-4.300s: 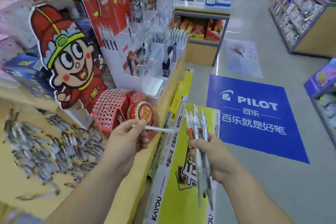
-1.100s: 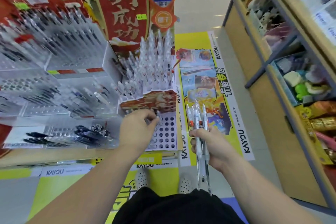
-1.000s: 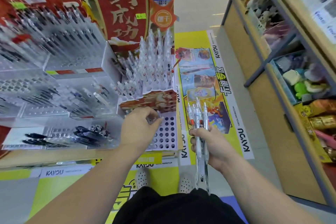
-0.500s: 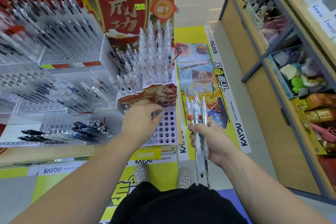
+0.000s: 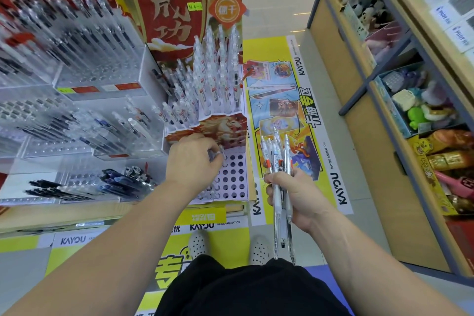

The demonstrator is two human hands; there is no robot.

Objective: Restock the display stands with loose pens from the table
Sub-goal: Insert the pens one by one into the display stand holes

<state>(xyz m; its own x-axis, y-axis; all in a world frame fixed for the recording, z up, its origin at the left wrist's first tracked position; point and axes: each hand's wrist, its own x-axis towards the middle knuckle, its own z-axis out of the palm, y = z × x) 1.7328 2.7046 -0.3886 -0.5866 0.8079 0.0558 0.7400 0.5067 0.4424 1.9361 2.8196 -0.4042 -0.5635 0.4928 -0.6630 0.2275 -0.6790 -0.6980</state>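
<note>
Head view: a bundle of clear-barrelled pens with white and orange-red fittings (image 5: 278, 161) is gripped in the right hand (image 5: 297, 195). Fingers and thumb are wrapped around the mid-barrels, with the clicker ends up and the tips hanging below the fist. The left hand (image 5: 191, 164) is held over the white perforated pen tray (image 5: 234, 182) at the foot of the stand. Its fingers are curled and pinch what appears to be a single clear pen (image 5: 217, 155). Most of that pen is hidden by the hand, so its angle cannot be told.

The pens are judged to be light, stiff and smooth, and likely to slide against one another in a bundle. A firm hold around the middle is suited to carrying. A pinch near the upper end is better suited to lowering a tip into a hole. Damage could be done to the thin tips if they were forced against a hole's rim.

The perforated tray is seen mostly unfilled, with rows of open round holes. The tier above, fronted by a red horse-printed card (image 5: 220, 126), is packed with upright clear pens (image 5: 218, 77). To the left, leaning dark-inked pens are held in stepped clear acrylic compartments (image 5: 84, 77). Dark blue pens (image 5: 120, 181) are laid flat on the lowest level.
</note>
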